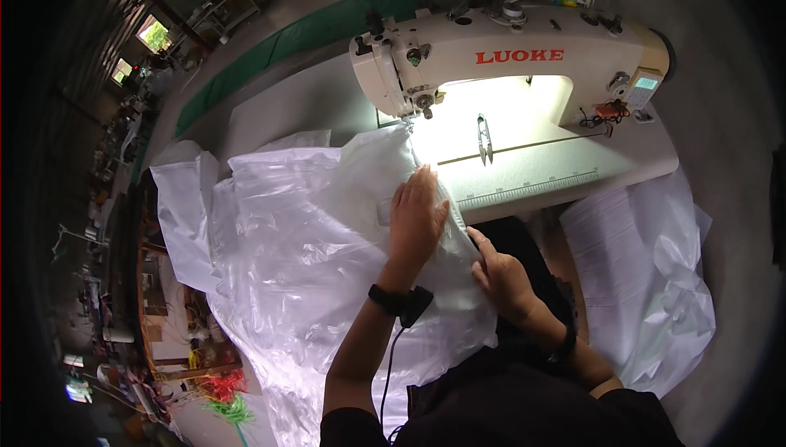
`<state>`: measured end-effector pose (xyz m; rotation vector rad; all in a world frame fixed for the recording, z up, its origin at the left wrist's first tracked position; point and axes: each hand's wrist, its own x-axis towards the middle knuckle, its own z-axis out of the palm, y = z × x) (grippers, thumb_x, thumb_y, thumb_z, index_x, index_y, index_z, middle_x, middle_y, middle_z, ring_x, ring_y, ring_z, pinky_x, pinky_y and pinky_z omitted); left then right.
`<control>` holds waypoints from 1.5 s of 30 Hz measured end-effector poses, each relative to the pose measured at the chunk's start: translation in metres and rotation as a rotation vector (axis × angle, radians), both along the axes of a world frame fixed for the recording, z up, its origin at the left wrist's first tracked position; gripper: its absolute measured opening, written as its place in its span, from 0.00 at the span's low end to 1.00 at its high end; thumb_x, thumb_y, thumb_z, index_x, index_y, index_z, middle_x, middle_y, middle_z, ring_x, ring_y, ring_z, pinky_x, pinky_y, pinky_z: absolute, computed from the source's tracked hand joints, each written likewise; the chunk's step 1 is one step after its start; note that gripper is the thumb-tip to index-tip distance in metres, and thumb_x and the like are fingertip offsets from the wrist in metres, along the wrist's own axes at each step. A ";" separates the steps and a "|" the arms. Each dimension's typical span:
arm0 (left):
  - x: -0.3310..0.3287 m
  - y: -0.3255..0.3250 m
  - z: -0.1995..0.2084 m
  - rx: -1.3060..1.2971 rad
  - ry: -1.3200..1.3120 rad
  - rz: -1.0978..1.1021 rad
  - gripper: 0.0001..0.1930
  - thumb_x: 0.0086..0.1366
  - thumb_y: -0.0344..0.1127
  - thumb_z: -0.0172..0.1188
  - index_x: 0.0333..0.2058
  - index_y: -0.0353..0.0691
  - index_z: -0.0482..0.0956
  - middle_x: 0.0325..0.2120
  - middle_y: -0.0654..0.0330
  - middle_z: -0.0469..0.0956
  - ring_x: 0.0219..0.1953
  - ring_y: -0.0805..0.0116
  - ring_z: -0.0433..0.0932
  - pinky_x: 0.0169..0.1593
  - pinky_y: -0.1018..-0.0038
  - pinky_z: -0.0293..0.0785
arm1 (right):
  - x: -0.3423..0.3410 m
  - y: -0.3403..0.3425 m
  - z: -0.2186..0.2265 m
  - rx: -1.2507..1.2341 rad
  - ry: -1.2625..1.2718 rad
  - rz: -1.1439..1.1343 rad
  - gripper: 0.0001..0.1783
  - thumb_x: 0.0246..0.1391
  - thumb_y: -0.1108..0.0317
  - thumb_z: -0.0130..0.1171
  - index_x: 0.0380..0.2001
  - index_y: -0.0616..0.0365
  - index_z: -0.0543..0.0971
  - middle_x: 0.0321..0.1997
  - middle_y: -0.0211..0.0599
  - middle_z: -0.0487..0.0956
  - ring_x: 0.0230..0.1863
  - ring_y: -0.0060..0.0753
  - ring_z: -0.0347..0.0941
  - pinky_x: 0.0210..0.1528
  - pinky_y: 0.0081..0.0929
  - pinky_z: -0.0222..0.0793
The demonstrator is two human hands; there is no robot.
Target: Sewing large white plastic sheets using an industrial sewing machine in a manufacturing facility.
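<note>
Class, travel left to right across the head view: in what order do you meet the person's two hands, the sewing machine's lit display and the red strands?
Red strands → left hand → right hand → lit display.

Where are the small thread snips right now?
In the head view, right of centre, the snips lie on the sewing machine's bed, beyond the ruler scale, up and right of the left hand.

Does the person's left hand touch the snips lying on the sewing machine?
Apart. The head view shows the left hand on the white sheeting, with pale machine bed visible between it and the snips.
</note>
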<state>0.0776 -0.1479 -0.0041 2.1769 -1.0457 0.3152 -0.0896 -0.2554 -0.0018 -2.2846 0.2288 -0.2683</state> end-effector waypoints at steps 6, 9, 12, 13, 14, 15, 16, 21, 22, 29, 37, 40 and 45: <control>0.001 0.000 -0.011 0.086 -0.112 0.031 0.24 0.63 0.38 0.58 0.56 0.35 0.70 0.60 0.47 0.67 0.63 0.52 0.64 0.64 0.56 0.58 | 0.020 0.000 -0.003 -0.022 -0.105 -0.084 0.29 0.57 0.70 0.55 0.62 0.60 0.65 0.27 0.51 0.80 0.28 0.52 0.78 0.32 0.43 0.75; -0.001 -0.004 -0.001 0.232 -0.154 0.147 0.23 0.62 0.39 0.59 0.54 0.37 0.73 0.59 0.50 0.69 0.64 0.53 0.63 0.63 0.56 0.58 | 0.020 -0.006 0.001 -0.004 -0.118 -0.089 0.28 0.57 0.69 0.55 0.61 0.59 0.67 0.26 0.49 0.80 0.28 0.51 0.79 0.31 0.43 0.74; 0.007 0.000 0.004 0.311 -0.188 0.093 0.22 0.60 0.38 0.60 0.53 0.40 0.75 0.59 0.54 0.71 0.65 0.55 0.62 0.62 0.56 0.58 | 0.019 -0.002 0.009 -0.061 -0.019 -0.056 0.25 0.58 0.70 0.53 0.60 0.60 0.69 0.24 0.46 0.80 0.25 0.47 0.78 0.27 0.40 0.74; 0.009 0.002 0.005 0.369 -0.204 0.032 0.22 0.61 0.39 0.59 0.53 0.40 0.75 0.58 0.55 0.71 0.65 0.56 0.62 0.62 0.56 0.58 | 0.019 -0.002 0.010 -0.171 -0.070 -0.046 0.25 0.58 0.71 0.52 0.59 0.60 0.70 0.22 0.43 0.79 0.23 0.43 0.78 0.24 0.37 0.73; 0.012 0.003 0.005 0.428 -0.220 -0.029 0.21 0.61 0.39 0.57 0.53 0.40 0.75 0.58 0.56 0.72 0.65 0.56 0.62 0.62 0.56 0.57 | 0.019 -0.001 0.011 -0.280 -0.123 -0.036 0.24 0.57 0.71 0.51 0.59 0.60 0.71 0.21 0.39 0.78 0.21 0.39 0.77 0.22 0.34 0.72; 0.012 0.008 0.005 0.430 -0.221 -0.022 0.21 0.61 0.39 0.57 0.53 0.40 0.75 0.58 0.56 0.72 0.65 0.56 0.62 0.62 0.56 0.57 | 0.018 -0.001 0.009 -0.278 -0.126 -0.031 0.24 0.57 0.71 0.51 0.59 0.60 0.71 0.21 0.39 0.78 0.21 0.39 0.77 0.22 0.34 0.72; 0.012 0.013 0.003 0.426 -0.264 -0.105 0.21 0.61 0.38 0.57 0.53 0.40 0.75 0.57 0.57 0.72 0.64 0.57 0.63 0.62 0.56 0.58 | 0.016 -0.002 0.005 -0.367 -0.090 -0.031 0.25 0.55 0.72 0.53 0.59 0.58 0.72 0.21 0.38 0.77 0.20 0.37 0.77 0.21 0.33 0.72; 0.009 0.025 0.004 0.320 -0.157 -0.188 0.21 0.59 0.35 0.56 0.52 0.41 0.76 0.56 0.59 0.74 0.63 0.58 0.65 0.61 0.56 0.59 | 0.016 -0.002 0.000 -0.502 -0.047 0.001 0.27 0.52 0.74 0.54 0.59 0.57 0.72 0.20 0.33 0.74 0.18 0.33 0.74 0.19 0.29 0.70; 0.000 0.018 0.011 0.335 -0.182 -0.128 0.21 0.58 0.33 0.56 0.51 0.41 0.76 0.55 0.59 0.74 0.62 0.58 0.66 0.61 0.56 0.59 | 0.016 -0.003 -0.002 -0.497 -0.052 0.002 0.28 0.52 0.74 0.53 0.59 0.57 0.72 0.20 0.33 0.74 0.18 0.33 0.74 0.19 0.29 0.70; 0.010 0.051 0.004 0.403 -0.304 -0.475 0.22 0.57 0.35 0.59 0.53 0.46 0.75 0.59 0.62 0.71 0.63 0.60 0.64 0.64 0.53 0.57 | 0.017 -0.002 -0.009 -0.548 0.037 0.029 0.30 0.53 0.73 0.52 0.62 0.59 0.69 0.20 0.33 0.75 0.19 0.33 0.75 0.19 0.29 0.71; 0.024 0.082 0.018 0.598 -0.058 0.166 0.30 0.64 0.45 0.59 0.64 0.54 0.64 0.69 0.61 0.54 0.70 0.53 0.52 0.66 0.40 0.49 | 0.037 0.022 0.002 -0.558 0.109 0.091 0.31 0.50 0.76 0.52 0.60 0.65 0.69 0.18 0.33 0.76 0.17 0.33 0.76 0.18 0.29 0.71; 0.061 0.079 0.020 0.632 0.003 0.112 0.31 0.65 0.47 0.58 0.66 0.55 0.62 0.70 0.61 0.52 0.72 0.52 0.48 0.66 0.37 0.45 | 0.063 0.021 0.009 -0.516 0.093 0.035 0.28 0.51 0.77 0.50 0.58 0.71 0.68 0.17 0.37 0.77 0.19 0.38 0.77 0.20 0.32 0.72; 0.137 0.061 0.014 0.654 0.078 0.077 0.31 0.67 0.52 0.54 0.67 0.55 0.60 0.71 0.62 0.51 0.73 0.55 0.44 0.68 0.38 0.38 | 0.123 0.004 0.007 -0.495 0.086 0.012 0.24 0.55 0.75 0.50 0.56 0.71 0.69 0.18 0.40 0.79 0.20 0.41 0.79 0.19 0.34 0.72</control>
